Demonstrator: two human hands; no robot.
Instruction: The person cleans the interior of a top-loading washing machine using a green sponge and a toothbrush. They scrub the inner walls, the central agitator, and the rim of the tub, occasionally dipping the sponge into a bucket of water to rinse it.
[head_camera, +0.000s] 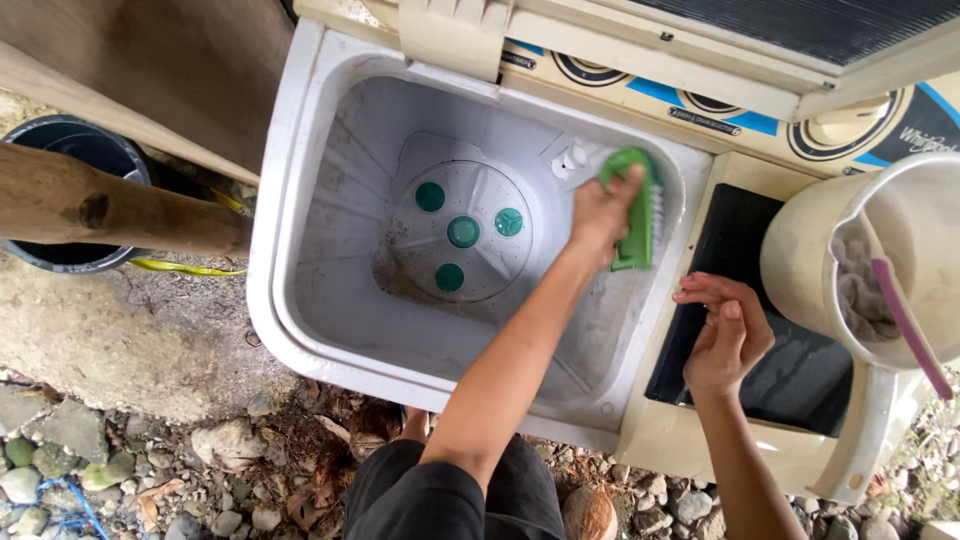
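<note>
While resting on the dark lid (760, 330) of the spinner side, right hand (727, 335) loosely curled, fingers bent, gripping nothing. Farther in, left hand (603, 212) wrapped around a green scrub brush (638, 215), bristles pressed against the right inner wall of the white wash tub (330, 200). Below on the tub floor, round agitator plate (462, 232) with green caps. At right, cream bucket (860, 250) on the lid. Beyond, control panel (700, 105).

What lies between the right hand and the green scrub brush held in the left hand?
In the head view, only the cream rim dividing the white wash tub from the dark side compartment separates the right hand from the green plastic scrub brush gripped by the left hand.
</note>
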